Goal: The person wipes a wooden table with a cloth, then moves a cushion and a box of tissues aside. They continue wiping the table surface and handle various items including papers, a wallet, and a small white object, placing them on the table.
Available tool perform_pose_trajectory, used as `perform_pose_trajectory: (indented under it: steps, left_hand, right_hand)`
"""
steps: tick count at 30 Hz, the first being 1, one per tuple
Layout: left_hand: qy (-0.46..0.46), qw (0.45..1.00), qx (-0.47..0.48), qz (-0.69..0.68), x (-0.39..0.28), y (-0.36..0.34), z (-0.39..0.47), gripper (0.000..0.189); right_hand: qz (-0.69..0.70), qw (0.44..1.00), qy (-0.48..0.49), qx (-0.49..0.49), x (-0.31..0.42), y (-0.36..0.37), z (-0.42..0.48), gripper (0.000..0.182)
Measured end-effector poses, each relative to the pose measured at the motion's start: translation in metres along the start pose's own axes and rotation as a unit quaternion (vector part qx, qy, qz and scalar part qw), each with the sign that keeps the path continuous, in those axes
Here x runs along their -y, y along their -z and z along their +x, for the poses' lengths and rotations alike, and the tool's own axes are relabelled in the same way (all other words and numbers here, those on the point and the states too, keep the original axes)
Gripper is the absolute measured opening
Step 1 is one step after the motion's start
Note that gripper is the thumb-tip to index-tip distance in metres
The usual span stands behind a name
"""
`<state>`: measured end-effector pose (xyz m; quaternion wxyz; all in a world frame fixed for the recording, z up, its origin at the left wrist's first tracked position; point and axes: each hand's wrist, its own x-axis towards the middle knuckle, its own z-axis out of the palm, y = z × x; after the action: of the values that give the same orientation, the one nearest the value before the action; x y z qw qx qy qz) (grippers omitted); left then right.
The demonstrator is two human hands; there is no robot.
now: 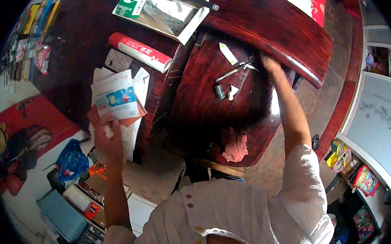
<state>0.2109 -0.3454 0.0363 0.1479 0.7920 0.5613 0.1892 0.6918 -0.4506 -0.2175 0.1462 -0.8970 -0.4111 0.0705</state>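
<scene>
My left hand (109, 133) is at the bottom of a sheaf of papers, its fingers closed on a printed card (117, 101) with a blue picture and a reddish-orange card (132, 118) beneath it. White folded sheets (138, 84) lie under these on the dark table. My right hand (270, 64) is blurred, beside the raised wooden slab; its fingers are not clear. Nearest to it are a small round object (251, 58) and a metal tool with white blade-like ends (234, 72). A white-and-green tube (227, 53), a dark cylinder (219, 91) and a small white piece (232, 92) lie nearby.
An open white box (161, 29) holds a green-and-white carton (133, 2), bottles and a black stick-like object (190, 0). A red-and-white cylinder (141, 52) lies below it beside a blister pack (118, 61). A red cloth (235, 147) rests at the lower table's near edge.
</scene>
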Motion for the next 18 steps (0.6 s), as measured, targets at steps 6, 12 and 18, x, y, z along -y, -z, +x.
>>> perform_pose_trajectory:
  steps: [6, 12, 18]
  left_hand:
    - [0.011, 0.997, -0.067, -0.037, 0.037, 0.031, 0.055, 0.035]
    - [-0.082, 0.995, -0.041, 0.040, 0.019, 0.022, 0.085, 0.041]
    - [-0.257, 0.966, 0.000, 0.036, -0.073, 0.001, 0.008, 0.033]
  right_hand:
    - [0.013, 0.995, -0.026, 0.092, -0.019, -0.011, 0.030, 0.039]
    - [0.165, 0.968, 0.191, -0.018, 0.033, 0.012, -0.035, 0.038]
    - [0.016, 1.000, 0.009, 0.001, -0.033, -0.011, 0.052, 0.039]
